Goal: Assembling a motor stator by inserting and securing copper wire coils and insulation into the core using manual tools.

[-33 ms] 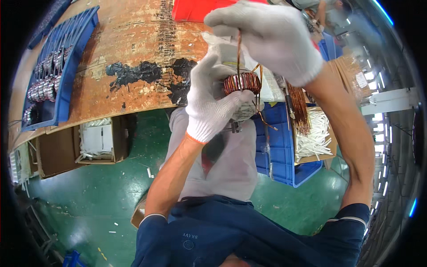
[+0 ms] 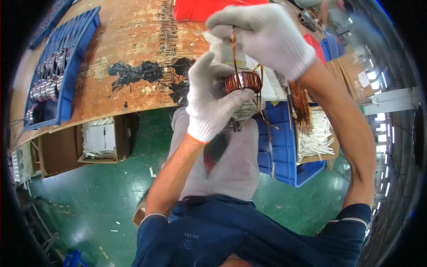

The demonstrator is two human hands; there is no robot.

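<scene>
Green floor [image 2: 98, 196] shows beneath a worn wooden tabletop [image 2: 138, 38] in a busy workshop, where a seated worker in a dark blue shirt [image 2: 267, 231] handles a copper coil [image 2: 249, 84] at upper centre of the frame. White-gloved, the right hand [image 2: 271, 38] is closed on the upper end of a twisted wire [image 2: 234, 49] that stands up from the coil. Left of centre, the left hand [image 2: 207, 104] grips the coil's near side, thumb against thumb-side turns. Work appears well along: windings cover the side in view, though the far side is hidden. Loose, apparently unfinished, are the upright wire and a thin tail [image 2: 268, 123] dangling at lower right of the coil. Whether the grey fixture [image 2: 244, 113] below touches the coil cannot be told. Beyond, at right, sit a blue crate [image 2: 281, 153] and white sticks [image 2: 313, 144] in a carton. At upper left, a blue tray [image 2: 79, 64] carries more coils, seemingly already wound. Farthest, at upper right, another person [image 2: 327, 11] is blurred.
</scene>
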